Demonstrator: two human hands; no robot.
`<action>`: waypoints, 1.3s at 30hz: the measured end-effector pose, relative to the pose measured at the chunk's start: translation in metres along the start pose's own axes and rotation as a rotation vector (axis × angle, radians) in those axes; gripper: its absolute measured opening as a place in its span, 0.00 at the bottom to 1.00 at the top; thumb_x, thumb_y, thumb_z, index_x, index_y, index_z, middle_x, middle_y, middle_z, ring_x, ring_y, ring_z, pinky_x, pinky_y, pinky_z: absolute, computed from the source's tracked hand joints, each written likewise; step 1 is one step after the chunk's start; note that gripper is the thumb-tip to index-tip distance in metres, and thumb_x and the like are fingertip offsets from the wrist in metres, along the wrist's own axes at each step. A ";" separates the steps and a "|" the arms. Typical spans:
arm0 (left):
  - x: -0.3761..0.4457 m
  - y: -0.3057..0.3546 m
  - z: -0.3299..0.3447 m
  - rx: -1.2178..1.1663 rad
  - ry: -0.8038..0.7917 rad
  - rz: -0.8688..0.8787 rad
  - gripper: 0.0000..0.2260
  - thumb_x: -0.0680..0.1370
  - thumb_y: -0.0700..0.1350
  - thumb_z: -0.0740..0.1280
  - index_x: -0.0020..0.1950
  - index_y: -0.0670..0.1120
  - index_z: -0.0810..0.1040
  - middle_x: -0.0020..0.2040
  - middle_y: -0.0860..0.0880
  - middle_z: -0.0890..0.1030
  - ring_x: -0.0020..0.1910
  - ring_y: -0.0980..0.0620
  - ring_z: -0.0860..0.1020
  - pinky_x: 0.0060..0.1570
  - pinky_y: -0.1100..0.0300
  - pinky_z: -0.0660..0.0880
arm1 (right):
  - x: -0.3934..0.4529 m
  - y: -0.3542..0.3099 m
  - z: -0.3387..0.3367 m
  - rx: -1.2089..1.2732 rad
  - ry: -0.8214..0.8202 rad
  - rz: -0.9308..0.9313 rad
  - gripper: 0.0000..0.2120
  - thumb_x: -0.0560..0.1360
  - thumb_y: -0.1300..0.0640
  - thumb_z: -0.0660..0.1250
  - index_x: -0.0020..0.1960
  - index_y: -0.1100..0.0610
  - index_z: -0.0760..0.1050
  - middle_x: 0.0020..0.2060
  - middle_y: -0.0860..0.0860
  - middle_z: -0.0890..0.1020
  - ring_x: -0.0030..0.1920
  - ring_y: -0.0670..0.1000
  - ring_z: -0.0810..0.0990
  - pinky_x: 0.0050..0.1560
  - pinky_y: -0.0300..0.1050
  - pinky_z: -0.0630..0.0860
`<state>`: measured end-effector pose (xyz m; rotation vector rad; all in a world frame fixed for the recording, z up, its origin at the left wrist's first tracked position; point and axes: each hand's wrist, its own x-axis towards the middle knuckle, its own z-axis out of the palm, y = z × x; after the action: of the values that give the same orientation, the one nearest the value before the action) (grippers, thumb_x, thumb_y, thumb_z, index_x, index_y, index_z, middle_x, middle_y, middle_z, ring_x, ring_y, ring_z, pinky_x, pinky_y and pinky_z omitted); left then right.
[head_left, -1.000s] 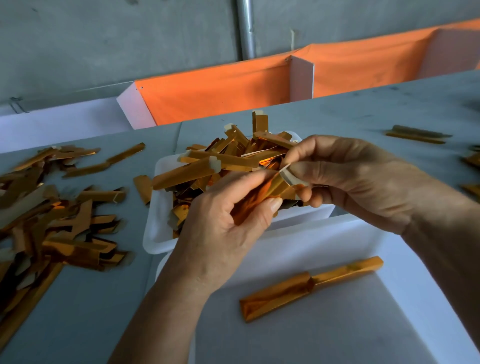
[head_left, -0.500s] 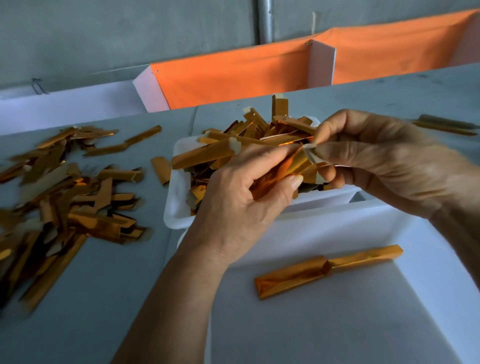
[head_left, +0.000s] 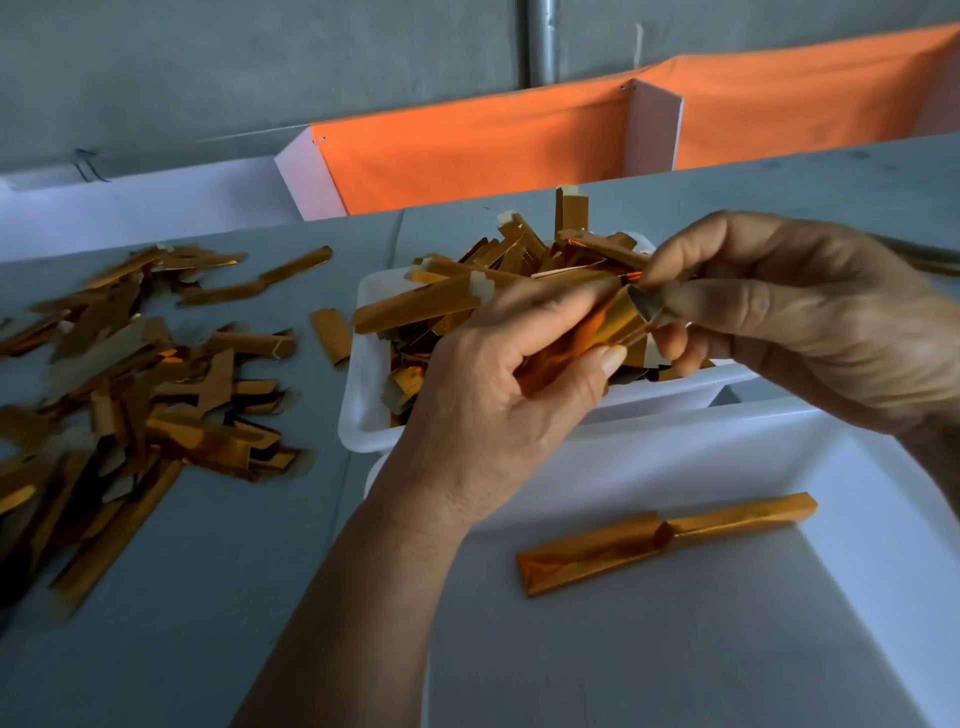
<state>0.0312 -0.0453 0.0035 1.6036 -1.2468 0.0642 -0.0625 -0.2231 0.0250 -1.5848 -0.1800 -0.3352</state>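
Currently left hand (head_left: 488, 395) wraps the gold foil sleeve (head_left: 605, 330); right hand (head_left: 795, 322) pinches its open mouth just past the left fingertips. Squeeze lightly, avoid creasing foil.

Left hand (head_left: 483, 395) hides most of foil (head_left: 608, 330) from me. Pile (head_left: 156, 384) blurred, cut by left edge. Right hand (head_left: 810, 322) cut by right edge.

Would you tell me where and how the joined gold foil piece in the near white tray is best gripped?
I would pinch the joined gold foil piece at its middle, where the narrow half enters the wider one, across its width, coming straight down from above: it lies flat on the tray floor.
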 end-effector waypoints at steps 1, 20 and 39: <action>0.000 0.001 0.001 0.011 -0.003 0.009 0.17 0.75 0.41 0.67 0.64 0.40 0.75 0.56 0.47 0.78 0.57 0.53 0.77 0.56 0.62 0.74 | 0.000 0.000 0.001 -0.004 0.015 0.000 0.09 0.63 0.55 0.71 0.42 0.55 0.81 0.33 0.51 0.81 0.33 0.48 0.80 0.34 0.38 0.78; 0.000 0.004 -0.002 0.128 -0.054 0.028 0.19 0.76 0.42 0.66 0.66 0.41 0.74 0.56 0.49 0.77 0.57 0.54 0.75 0.55 0.65 0.73 | 0.004 0.007 0.013 0.247 0.026 0.152 0.08 0.68 0.62 0.72 0.46 0.60 0.78 0.30 0.51 0.75 0.26 0.47 0.73 0.26 0.36 0.73; 0.000 0.007 0.003 0.189 -0.076 0.025 0.19 0.75 0.44 0.67 0.65 0.41 0.76 0.57 0.50 0.78 0.58 0.57 0.75 0.56 0.69 0.71 | 0.003 0.004 0.008 0.193 0.028 0.234 0.06 0.65 0.65 0.67 0.42 0.59 0.75 0.24 0.51 0.73 0.23 0.48 0.72 0.24 0.36 0.71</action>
<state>0.0246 -0.0473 0.0067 1.7665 -1.3520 0.1421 -0.0578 -0.2154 0.0215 -1.3921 -0.0041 -0.1528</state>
